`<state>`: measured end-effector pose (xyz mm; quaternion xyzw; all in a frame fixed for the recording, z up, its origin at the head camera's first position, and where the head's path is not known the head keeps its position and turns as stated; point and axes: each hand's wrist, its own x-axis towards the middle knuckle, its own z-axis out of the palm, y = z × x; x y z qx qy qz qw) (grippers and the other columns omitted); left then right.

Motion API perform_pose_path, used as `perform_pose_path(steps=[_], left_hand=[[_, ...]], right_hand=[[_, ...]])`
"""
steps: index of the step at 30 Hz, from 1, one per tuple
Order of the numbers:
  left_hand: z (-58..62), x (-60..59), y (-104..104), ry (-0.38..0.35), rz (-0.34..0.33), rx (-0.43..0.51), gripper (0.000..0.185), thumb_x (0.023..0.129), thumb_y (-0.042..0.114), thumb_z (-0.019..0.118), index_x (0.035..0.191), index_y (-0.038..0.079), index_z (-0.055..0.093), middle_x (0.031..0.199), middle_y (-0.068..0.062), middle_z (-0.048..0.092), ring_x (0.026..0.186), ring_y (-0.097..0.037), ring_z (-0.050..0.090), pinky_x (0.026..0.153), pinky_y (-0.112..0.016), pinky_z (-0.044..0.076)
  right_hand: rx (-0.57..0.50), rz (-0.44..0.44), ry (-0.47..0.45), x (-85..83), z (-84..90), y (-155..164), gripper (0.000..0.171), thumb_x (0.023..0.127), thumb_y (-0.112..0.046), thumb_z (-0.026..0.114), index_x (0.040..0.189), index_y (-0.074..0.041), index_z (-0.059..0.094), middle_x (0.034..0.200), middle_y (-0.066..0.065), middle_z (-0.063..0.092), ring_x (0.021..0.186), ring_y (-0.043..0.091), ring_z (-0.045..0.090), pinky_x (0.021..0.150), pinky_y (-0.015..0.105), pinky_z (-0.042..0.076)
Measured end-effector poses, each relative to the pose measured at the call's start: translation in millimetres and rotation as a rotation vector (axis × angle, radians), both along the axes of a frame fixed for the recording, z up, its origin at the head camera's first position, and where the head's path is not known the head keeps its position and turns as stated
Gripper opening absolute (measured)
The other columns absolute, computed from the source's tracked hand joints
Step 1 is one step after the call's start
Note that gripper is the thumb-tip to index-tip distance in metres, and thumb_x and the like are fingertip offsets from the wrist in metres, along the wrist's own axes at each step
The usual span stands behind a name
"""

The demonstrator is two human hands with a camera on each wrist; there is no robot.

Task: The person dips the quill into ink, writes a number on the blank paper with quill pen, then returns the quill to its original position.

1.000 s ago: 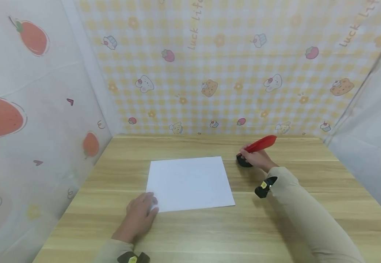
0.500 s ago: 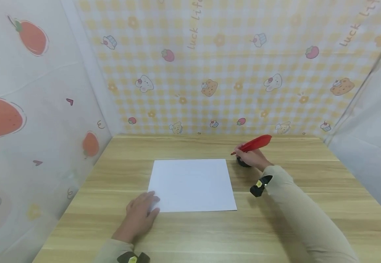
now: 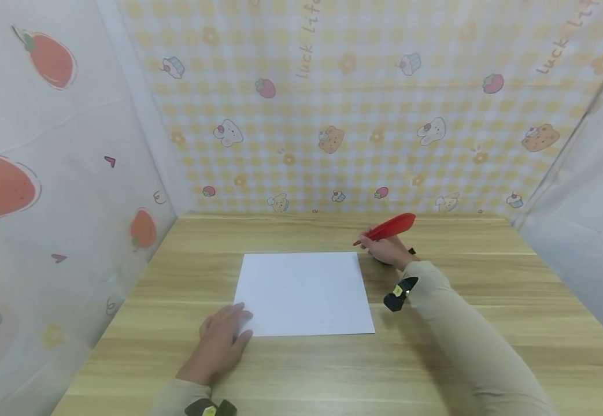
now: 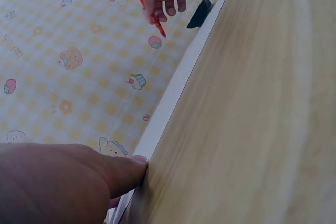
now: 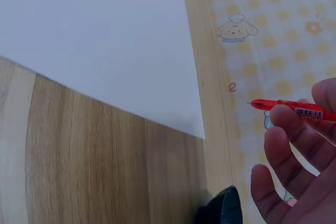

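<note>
Right hand (image 3: pixel 387 249) grips red feather quill pen (image 3: pixel 388 229) above black ink pot (image 5: pixel 223 209). Left hand (image 3: pixel 219 342) flat, fingers relaxed, pressing white paper (image 3: pixel 303 292) corner.

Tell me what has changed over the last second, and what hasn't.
The right hand, gripping the red feather pen, has lifted it off the black holder and carried it left toward the white paper. Nothing was let go. The left hand stays pressing the paper's near-left corner; the paper shifted slightly at first, then lay still on the wooden table.
</note>
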<state>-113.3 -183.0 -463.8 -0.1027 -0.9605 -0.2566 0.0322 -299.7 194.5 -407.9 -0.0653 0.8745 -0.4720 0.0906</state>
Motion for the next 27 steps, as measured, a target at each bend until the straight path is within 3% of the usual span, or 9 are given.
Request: perform_pose_path(steps=[13, 27], left_hand=[[0.1, 0.0, 0, -0.015, -0.001, -0.007, 0.039, 0.095, 0.020, 0.061, 0.130, 0.004, 0.056, 0.146, -0.020, 0.042, 0.136, -0.042, 0.032, 0.106, -0.067, 0.016], [0.1, -0.7, -2, -0.014, 0.006, -0.014, 0.038, 0.095, 0.022, 0.060, 0.130, 0.005, 0.057, 0.147, -0.020, 0.042, 0.136, -0.042, 0.032, 0.105, -0.067, 0.017]], right_hand=[[-0.096, -0.017, -0.032, -1.6, -5.1, -21, 0.018, 0.098, -0.025, 0.056, 0.107, -0.009, 0.058, 0.107, 0.017, 0.067, 0.096, 0.033, 0.063, 0.079, 0.034, 0.052], [-0.139, -0.054, -0.078, 0.1, -5.4, -45, 0.022, 0.098, -0.025, 0.058, 0.112, -0.009, 0.060, 0.104, 0.013, 0.068, 0.097, 0.035, 0.063, 0.084, 0.044, 0.052]])
